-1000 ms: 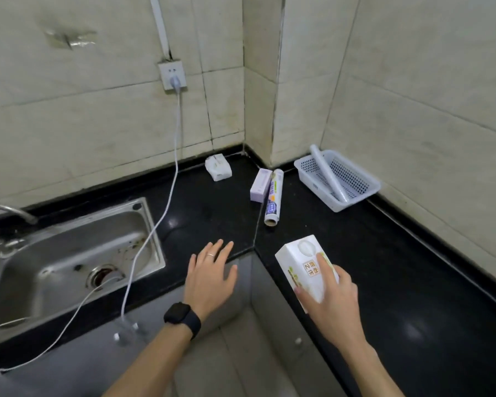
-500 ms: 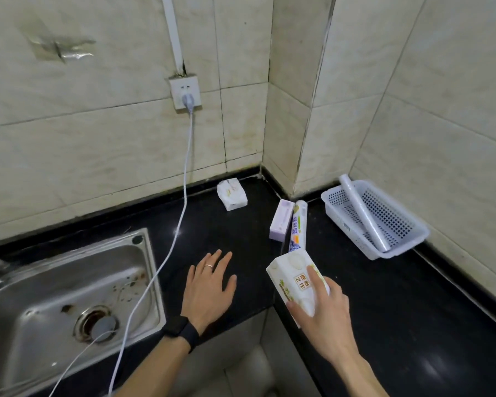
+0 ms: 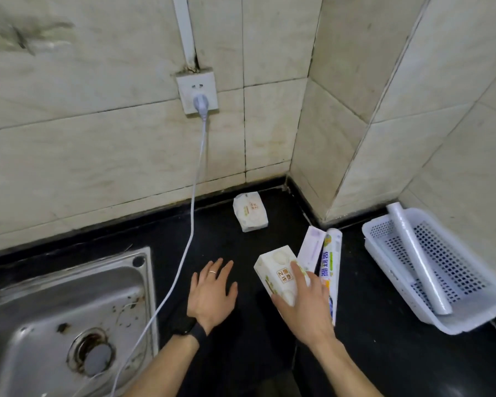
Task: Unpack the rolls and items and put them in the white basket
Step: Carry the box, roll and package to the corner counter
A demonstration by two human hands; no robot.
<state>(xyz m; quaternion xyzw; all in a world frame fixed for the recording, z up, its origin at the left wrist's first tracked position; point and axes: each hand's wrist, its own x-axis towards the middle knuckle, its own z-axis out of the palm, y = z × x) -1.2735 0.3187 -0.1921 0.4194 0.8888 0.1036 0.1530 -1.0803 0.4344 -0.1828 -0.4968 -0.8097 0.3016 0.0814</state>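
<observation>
1. The right hand (image 3: 304, 308) grasps a white pack (image 3: 275, 270), thumb at its near end and fingers over its top. The pack is tilted over the counter (image 3: 384, 353); whether it rests on it I cannot tell.
2. The pack looks like film-wrapped tissue: probably light, squashy and a bit slippery, so a gentle hold across its short width at mid-length should suit it.
3. The left hand (image 3: 212, 293) lies flat on the counter just left of the pack, fingers spread, holding nothing.
4. Just beyond the pack, a purple box (image 3: 311, 247) and a printed roll (image 3: 331, 262) lie side by side, pointing at the counter's back corner. A second pack (image 3: 249, 212) lies near the back edge.
5. The white basket (image 3: 470, 325) sits at the right edge, well apart from the pack, with a clear roll (image 3: 418, 259) lying lengthwise in it.
</observation>
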